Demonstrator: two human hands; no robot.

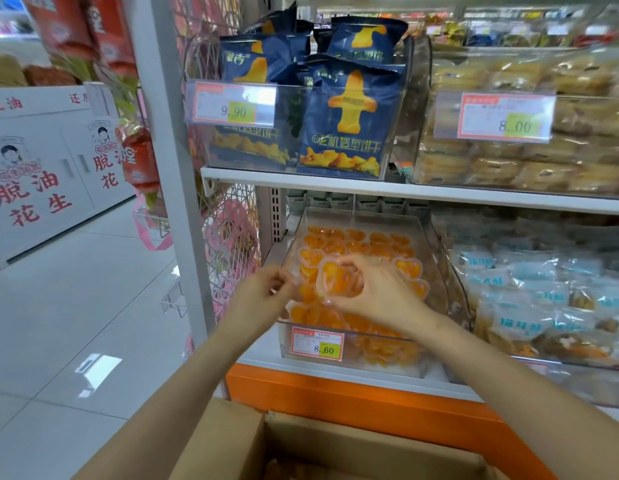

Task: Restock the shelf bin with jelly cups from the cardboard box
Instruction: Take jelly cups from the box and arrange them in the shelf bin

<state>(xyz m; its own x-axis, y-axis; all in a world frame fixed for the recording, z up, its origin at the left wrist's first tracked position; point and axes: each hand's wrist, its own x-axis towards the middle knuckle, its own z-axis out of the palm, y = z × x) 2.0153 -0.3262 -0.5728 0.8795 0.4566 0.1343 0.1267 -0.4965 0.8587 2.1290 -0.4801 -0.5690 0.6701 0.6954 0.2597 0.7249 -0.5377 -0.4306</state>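
Cardboard box point(335, 448) open at the near edge; something orange inside, blurred, so stock likely remains. Right hand point(374, 294) fingers clamped round a jelly cup point(337, 282) over the shelf bin point(439, 251). Left hand point(263, 294) fingers curled together at the cup's edge, grip unclear. Bin looks well filled, probably nearly done. It sits on a white shelf point(263, 355); blue biscuit bags point(346, 123) above, tiled floor point(76, 323) left.
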